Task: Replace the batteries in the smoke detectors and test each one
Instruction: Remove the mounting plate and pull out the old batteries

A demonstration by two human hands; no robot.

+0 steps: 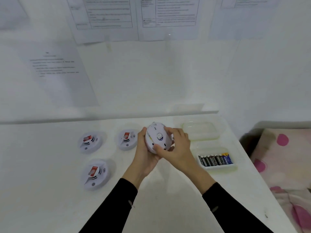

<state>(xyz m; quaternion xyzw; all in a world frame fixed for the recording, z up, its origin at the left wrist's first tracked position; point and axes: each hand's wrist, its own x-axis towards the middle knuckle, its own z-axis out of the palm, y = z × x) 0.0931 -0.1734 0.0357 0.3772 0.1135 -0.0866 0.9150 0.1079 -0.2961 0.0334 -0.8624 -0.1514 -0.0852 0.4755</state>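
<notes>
Right of centre on the white table (50,182): shallow clear plastic tray (218,167), rounded-rectangular, holding a row of cylindrical batteries (215,160) laid side by side, mostly black, blue-and-yellow at the right end. Just above it, second clear plastic container (200,132) of like shape, glossy and translucent.

Centre of frame, lifted off the table: round white smoke detector (157,137), smooth plastic disc tilted on edge, flat face toward the camera, small round grey fitting at its middle, dark slots near the lower rim. Left hand (146,153) cupped around the left and lower edge, gripping; right hand (176,147) curled over the right rim, thumb pressed to the lower face, also gripping. Black sleeves on both forearms.

Left of the hands, flat on the table: upper-left detector (90,142), middle detector (127,139), lower-left detector (95,174), each a white domed disc with red label and black vent slits.

Far right: soft fabric (282,157), pale with pink dots. Upper frame: printed sheets (109,14) on the white wall, text blurred.
</notes>
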